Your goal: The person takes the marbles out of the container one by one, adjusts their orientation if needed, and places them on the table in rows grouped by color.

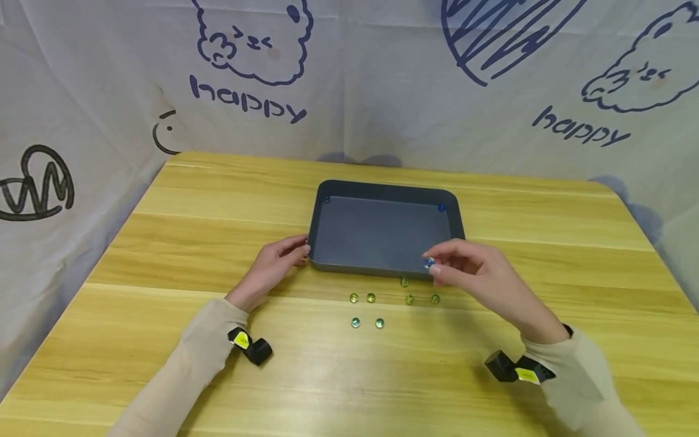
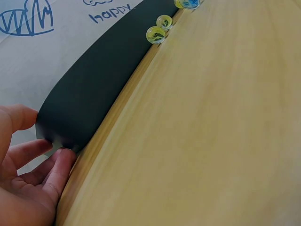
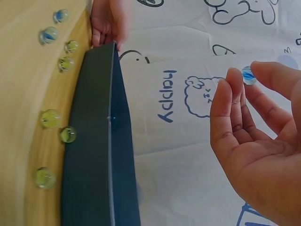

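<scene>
My right hand (image 1: 488, 279) pinches a clear marble with a blue swirl (image 3: 249, 75) between thumb and fingertip, over the front right edge of a dark grey tray (image 1: 382, 230). My left hand (image 1: 273, 267) touches the tray's front left corner with its fingers fairly straight. Inside the tray, a blue marble (image 1: 442, 208) lies in the far right corner and a dark marble (image 1: 327, 199) in the far left. In front of the tray are several yellow-green marbles (image 1: 371, 298) and two blue-swirled marbles (image 1: 356, 323), (image 3: 49, 35).
The tray stands on a light wooden table (image 1: 180, 255), towards its back edge. Behind the table hangs a white cloth (image 1: 382, 79) with blue drawings and lettering. One yellow-green marble (image 1: 405, 282) sits close against the tray's front wall.
</scene>
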Available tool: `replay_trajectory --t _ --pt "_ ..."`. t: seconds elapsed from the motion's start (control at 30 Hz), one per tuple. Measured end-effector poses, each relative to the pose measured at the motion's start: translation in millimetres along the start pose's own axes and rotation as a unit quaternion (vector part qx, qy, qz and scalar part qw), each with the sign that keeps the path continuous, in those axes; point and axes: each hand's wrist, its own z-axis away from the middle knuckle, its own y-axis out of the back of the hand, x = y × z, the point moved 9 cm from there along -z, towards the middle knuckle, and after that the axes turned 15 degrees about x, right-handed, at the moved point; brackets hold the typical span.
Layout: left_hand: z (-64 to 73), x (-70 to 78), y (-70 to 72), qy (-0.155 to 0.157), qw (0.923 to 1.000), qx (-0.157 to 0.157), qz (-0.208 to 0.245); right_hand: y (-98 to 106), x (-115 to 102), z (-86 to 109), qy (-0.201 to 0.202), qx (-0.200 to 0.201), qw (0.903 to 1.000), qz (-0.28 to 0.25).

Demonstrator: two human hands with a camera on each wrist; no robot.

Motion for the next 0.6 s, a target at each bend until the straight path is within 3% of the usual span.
replay_trajectory --t 0.3,0.6 --pt "1.0 1.0 0.5 0.006 1.0000 0.000 -0.003 -8 23 14.1 -0.018 -0.026 0.9993 -0.021" --pt "1.3 -1.0 1.1 0.012 0.9999 -0.001 -0.003 -34 56 21.9 -0.015 -0.085 0.9960 -0.024"
